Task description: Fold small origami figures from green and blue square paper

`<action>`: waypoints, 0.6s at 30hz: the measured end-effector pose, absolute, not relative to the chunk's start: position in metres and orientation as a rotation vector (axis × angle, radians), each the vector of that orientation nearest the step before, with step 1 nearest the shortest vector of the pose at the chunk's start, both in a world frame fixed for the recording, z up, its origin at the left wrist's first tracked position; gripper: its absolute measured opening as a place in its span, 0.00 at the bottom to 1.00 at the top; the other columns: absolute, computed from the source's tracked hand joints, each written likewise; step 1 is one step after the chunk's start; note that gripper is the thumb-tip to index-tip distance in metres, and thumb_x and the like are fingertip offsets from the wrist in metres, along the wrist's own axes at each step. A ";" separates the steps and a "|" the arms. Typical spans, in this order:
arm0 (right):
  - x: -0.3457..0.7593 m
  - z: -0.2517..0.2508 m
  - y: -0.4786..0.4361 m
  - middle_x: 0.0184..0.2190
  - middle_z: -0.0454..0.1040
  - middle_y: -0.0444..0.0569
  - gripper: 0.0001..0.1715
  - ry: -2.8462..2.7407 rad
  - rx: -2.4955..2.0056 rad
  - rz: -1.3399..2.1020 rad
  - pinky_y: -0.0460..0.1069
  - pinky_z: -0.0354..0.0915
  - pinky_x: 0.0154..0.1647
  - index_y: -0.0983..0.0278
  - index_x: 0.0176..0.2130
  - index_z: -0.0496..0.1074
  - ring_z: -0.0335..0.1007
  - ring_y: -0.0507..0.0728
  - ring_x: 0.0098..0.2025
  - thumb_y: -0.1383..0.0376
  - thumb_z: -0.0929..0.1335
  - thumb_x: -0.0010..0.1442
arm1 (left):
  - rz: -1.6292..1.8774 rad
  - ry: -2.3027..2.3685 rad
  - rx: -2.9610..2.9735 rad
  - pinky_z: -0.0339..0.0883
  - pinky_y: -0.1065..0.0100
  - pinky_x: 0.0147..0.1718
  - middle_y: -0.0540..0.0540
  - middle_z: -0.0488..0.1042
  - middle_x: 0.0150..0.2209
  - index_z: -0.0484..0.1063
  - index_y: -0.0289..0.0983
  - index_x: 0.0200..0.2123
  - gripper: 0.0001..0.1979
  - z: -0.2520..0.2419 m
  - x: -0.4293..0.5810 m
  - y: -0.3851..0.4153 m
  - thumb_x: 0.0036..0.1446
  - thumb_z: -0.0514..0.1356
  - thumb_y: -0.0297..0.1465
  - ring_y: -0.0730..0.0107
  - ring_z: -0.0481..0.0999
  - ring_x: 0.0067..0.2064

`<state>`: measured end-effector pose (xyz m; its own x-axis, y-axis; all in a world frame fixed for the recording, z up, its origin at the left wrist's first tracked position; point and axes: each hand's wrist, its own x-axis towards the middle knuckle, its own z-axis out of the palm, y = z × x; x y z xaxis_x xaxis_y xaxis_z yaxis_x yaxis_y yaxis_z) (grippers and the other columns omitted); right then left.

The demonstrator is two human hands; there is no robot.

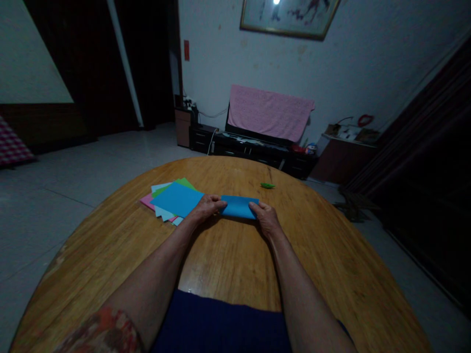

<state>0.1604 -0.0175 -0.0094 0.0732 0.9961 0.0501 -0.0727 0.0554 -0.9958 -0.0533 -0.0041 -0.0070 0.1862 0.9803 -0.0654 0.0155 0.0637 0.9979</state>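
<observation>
A blue sheet of paper (239, 207), folded into a narrow rectangle, is held between my two hands just over the table. My left hand (207, 208) pinches its left end, thumb on top. My right hand (268, 218) grips the right end in the same way, with the thumb across the near face. The fingers behind the paper are hidden. Left of my left hand lies a fanned stack of coloured paper (177, 199), a blue sheet uppermost with green, pink and pale blue edges showing beneath.
The round wooden table (228, 264) fills the foreground. Toward its far right side lies a small green folded piece (267, 186). Beyond the table's edge stand a low black cabinet (253, 149) and a screen draped with a pink cloth (270, 113).
</observation>
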 end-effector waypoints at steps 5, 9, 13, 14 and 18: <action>0.161 -0.010 -0.017 0.25 0.74 0.43 0.23 -1.135 -1.173 1.116 0.47 0.60 0.31 0.67 0.33 0.77 0.65 0.53 0.27 0.52 0.73 0.43 | 0.999 1.119 1.238 0.51 0.72 0.18 0.54 0.61 0.17 0.62 0.37 0.23 0.13 -0.006 -0.053 -0.005 0.45 0.63 0.37 0.78 0.60 0.18; 0.161 -0.009 -0.017 0.26 0.75 0.44 0.23 -1.153 -1.190 1.096 0.47 0.61 0.32 0.67 0.33 0.77 0.66 0.54 0.29 0.51 0.73 0.44 | 1.007 1.123 1.239 0.50 0.72 0.18 0.53 0.61 0.17 0.63 0.37 0.23 0.13 -0.002 -0.053 -0.007 0.45 0.63 0.37 0.78 0.60 0.18; 0.160 -0.010 -0.017 0.28 0.75 0.45 0.24 -1.148 -1.174 1.090 0.48 0.61 0.34 0.67 0.34 0.77 0.67 0.54 0.29 0.51 0.73 0.44 | 1.025 1.127 1.263 0.50 0.73 0.19 0.53 0.62 0.17 0.64 0.36 0.22 0.12 0.003 -0.053 -0.009 0.44 0.63 0.36 0.79 0.60 0.19; 0.160 -0.010 -0.017 0.28 0.75 0.45 0.24 -1.145 -1.172 1.090 0.48 0.61 0.34 0.68 0.34 0.77 0.67 0.54 0.29 0.51 0.73 0.44 | 1.021 1.129 1.266 0.50 0.73 0.19 0.53 0.62 0.17 0.64 0.36 0.22 0.12 0.004 -0.053 -0.010 0.44 0.63 0.37 0.79 0.60 0.19; 0.158 -0.009 -0.018 0.28 0.75 0.45 0.23 -1.139 -1.153 1.100 0.48 0.61 0.34 0.67 0.34 0.77 0.66 0.53 0.29 0.52 0.73 0.44 | 1.007 1.152 1.258 0.49 0.73 0.18 0.53 0.62 0.17 0.64 0.36 0.22 0.13 0.003 -0.053 -0.010 0.44 0.63 0.37 0.79 0.60 0.18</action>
<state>0.1582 -0.0180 -0.0091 0.0995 0.9916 0.0828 -0.0484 0.0880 -0.9949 -0.0531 -0.0099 0.0028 0.1655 0.9828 -0.0819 0.0504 0.0745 0.9959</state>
